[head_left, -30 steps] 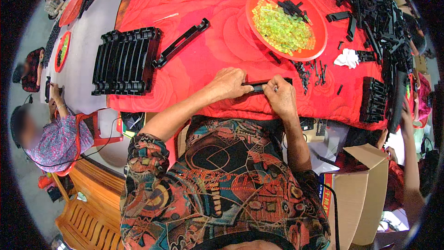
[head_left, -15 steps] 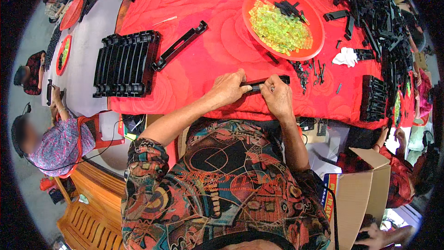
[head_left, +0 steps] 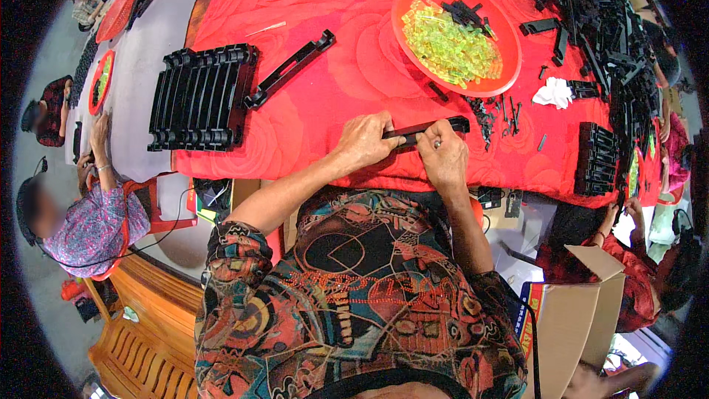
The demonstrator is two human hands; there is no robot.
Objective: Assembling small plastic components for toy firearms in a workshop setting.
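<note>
Little has shifted over the last second: both hands stay on the long black plastic bar [head_left: 427, 130] at the near edge of the counter [head_left: 332, 81]. The left hand [head_left: 362, 142] closes round the bar's left end, while the right hand [head_left: 443, 155] pinches it at mid-length with its fingertips, so the fitting work seems ongoing. Beyond them to the far right sits a red bowl [head_left: 509, 48] of yellow-green clips [head_left: 450, 41]. To the far left stands a stack of black bars [head_left: 196, 96].

Red-clothed table [head_left: 310, 96], wooden bench [head_left: 140, 325], grey floor [head_left: 44, 66]
</note>
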